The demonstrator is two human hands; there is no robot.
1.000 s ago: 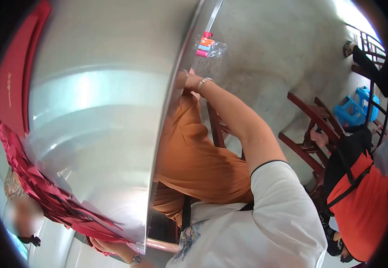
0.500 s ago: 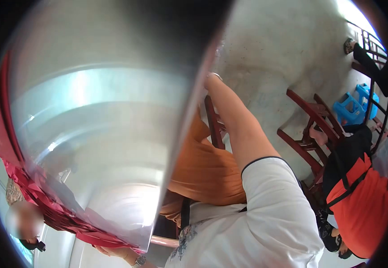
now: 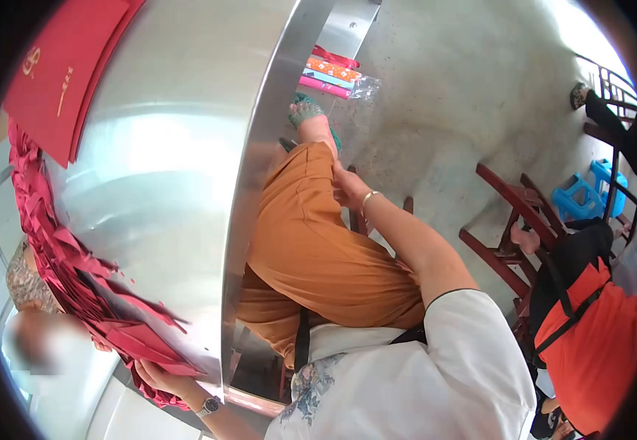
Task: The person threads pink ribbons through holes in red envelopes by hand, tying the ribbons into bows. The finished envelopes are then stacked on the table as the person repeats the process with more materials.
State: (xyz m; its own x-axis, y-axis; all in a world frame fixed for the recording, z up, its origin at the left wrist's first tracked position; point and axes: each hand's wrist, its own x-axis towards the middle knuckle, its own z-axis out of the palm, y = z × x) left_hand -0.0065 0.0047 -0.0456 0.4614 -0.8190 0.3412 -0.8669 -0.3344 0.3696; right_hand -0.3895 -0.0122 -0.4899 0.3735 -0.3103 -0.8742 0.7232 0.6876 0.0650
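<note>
My left hand (image 3: 158, 375), with a watch on the wrist, is at the near end of a long row of overlapping red folded pieces (image 3: 87, 293) that look like paper. Its fingers are closed on one of them, and some fingertips are hidden among the red layers. My right hand (image 3: 348, 188), wearing a bracelet, is beside the lower leg of my orange trousers (image 3: 318, 249). Its fingers curl against the trouser leg near the hem, partly hidden behind it. Larger flat red items (image 3: 65, 81) with gold print lie stacked on the shiny metal table (image 3: 164, 169).
Past my foot (image 3: 306, 111) lie colourful patterned rolls (image 3: 333, 77) in clear plastic. Wooden chairs (image 3: 513, 213) and blue stools (image 3: 581, 196) stand to the right, near a person in orange-red (image 3: 590, 345). Another person (image 3: 28, 275) is across the table.
My view has shifted, showing more of the tabletop and red pieces. My right hand has drawn back from farther forward, behind the table edge, to my lower leg. My left hand stays by the red pieces.
</note>
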